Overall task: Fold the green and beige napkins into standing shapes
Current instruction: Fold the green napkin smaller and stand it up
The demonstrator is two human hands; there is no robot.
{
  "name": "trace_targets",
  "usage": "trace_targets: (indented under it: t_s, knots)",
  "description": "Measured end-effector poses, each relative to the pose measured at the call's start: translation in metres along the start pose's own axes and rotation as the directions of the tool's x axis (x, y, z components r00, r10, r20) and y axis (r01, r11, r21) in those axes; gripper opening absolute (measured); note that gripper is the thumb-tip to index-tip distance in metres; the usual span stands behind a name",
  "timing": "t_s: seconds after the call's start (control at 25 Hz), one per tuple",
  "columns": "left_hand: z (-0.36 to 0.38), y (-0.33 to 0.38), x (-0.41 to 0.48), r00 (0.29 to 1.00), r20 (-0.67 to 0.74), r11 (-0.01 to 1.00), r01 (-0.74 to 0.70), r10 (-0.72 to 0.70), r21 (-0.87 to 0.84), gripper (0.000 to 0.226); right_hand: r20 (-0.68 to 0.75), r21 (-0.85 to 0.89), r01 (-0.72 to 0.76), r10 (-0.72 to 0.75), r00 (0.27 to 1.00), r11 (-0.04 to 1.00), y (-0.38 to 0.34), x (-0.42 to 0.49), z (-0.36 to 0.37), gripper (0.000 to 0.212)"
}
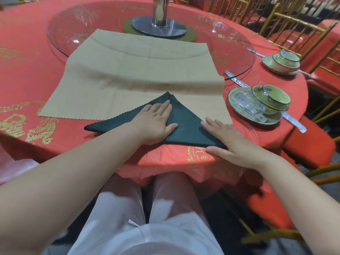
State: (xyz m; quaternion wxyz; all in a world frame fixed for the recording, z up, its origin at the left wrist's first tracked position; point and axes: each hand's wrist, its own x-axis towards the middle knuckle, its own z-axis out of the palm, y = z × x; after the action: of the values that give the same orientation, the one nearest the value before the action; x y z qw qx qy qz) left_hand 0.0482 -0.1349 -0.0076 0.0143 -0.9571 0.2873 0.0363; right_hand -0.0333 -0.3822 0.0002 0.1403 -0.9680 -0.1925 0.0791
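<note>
Far left: the desk (24, 76), under a red cloth with gold print, carries both task items. The beige napkin (139, 70) lies spread open and unfolded. Its far part rests over the rim of the glass turntable (73, 24) and its near edge runs toward the person. Judgement: it is parked flat, awaiting its turn.

Centre left: the green napkin (185, 126) lies at the near edge of the desk, folded into a flat triangle. Its long left tip reaches out over the red cloth, and its apex overlaps the near edge of the beige napkin.

Centre: the left hand (154, 122) lies palm-down on the green napkin. Its fingers are straight and close together, the thumb is spread, and nothing is gripped. Judgement: it pins the layers so the fold cannot shift.

Centre right: the right hand (230, 144) lies flat along the triangle's right slope, near its lower right corner. The fingers are straight and slightly apart, grasping nothing, and the thumb lies at the desk's edge. Judgement: it is smoothing or creasing that edge.

Right: a plate (232, 103) carries a bowl (270, 96) and an overturned glass (248, 103), clear of the napkins. A second setting (281, 61) lies beyond.

Progress, as judged: an early fold of the green napkin. No standing shape exists yet.
</note>
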Motion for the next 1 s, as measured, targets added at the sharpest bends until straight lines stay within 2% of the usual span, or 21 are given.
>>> trace_targets:
  t_s: [0.04, 0.12, 0.2, 0.24, 0.32, 0.4, 0.44, 0.56, 0.72, 0.8, 0.88, 1.0]
  knots:
    - [-0.001, 0.0, 0.0, 1.0, -0.001, 1.0, 0.0, 0.0, 0.005, 0.068, -0.091, 0.024, 0.03, -0.028, 0.995, 0.999, 0.001, -0.001, -0.005, 0.058]
    - [0.001, -0.001, 0.0, 1.0, 0.008, 1.0, 0.006, -0.006, 0.022, 0.068, -0.221, -0.121, 0.136, -0.161, 0.962, 0.983, 0.0, 0.001, -0.016, 0.038]
    - [0.0, -0.001, 0.0, 1.0, -0.011, 1.0, -0.001, 0.001, -0.011, 0.069, -0.186, -0.339, 0.232, -0.306, 0.934, 0.912, -0.003, 0.007, -0.024, 0.022]
    - [-0.002, -0.001, -0.001, 0.998, -0.059, 0.998, -0.015, 0.011, -0.065, 0.069, -0.155, -0.408, 0.256, -0.343, 0.926, 0.876, -0.006, 0.01, -0.028, 0.018]
    - [-0.007, 0.003, -0.008, 0.968, -0.25, 0.984, -0.032, -0.014, -0.176, 0.069, -0.142, -0.459, 0.275, -0.375, 0.916, 0.845, -0.01, 0.016, -0.038, 0.015]
    - [-0.014, 0.014, -0.026, 0.903, -0.407, 0.97, 0.04, -0.137, -0.238, 0.068, -0.168, -0.454, 0.276, -0.385, 0.907, 0.847, -0.011, 0.02, -0.05, 0.015]
    - [-0.017, 0.02, -0.036, 0.9, -0.385, 0.954, 0.093, -0.202, -0.283, 0.065, -0.181, -0.438, 0.275, -0.384, 0.906, 0.856, -0.012, 0.021, -0.056, 0.016]
    - [-0.013, 0.043, -0.057, 0.943, -0.163, 0.902, 0.212, -0.29, -0.376, 0.062, -0.205, -0.292, 0.317, -0.383, 0.901, 0.902, -0.021, 0.024, -0.074, 0.011]
    - [-0.013, 0.057, -0.058, 0.895, -0.183, 0.846, 0.293, -0.406, -0.446, 0.067, -0.257, 0.055, 0.306, -0.283, 0.924, 0.95, -0.039, 0.03, -0.091, 0.013]
    - [-0.017, 0.062, -0.057, 0.858, -0.21, 0.806, 0.32, -0.469, -0.498, 0.061, -0.22, 0.207, 0.282, -0.236, 0.946, 0.937, -0.051, 0.036, -0.103, 0.013]
    - [-0.02, 0.065, -0.056, 0.831, -0.227, 0.772, 0.321, -0.507, -0.549, 0.05, -0.154, 0.237, 0.294, -0.263, 0.952, 0.926, -0.066, 0.046, -0.115, 0.008]
    - [-0.018, 0.063, -0.053, 0.807, -0.262, 0.743, 0.293, -0.53, -0.601, 0.03, -0.084, 0.16, 0.352, -0.343, 0.936, 0.922, -0.09, 0.071, -0.129, 0.008]
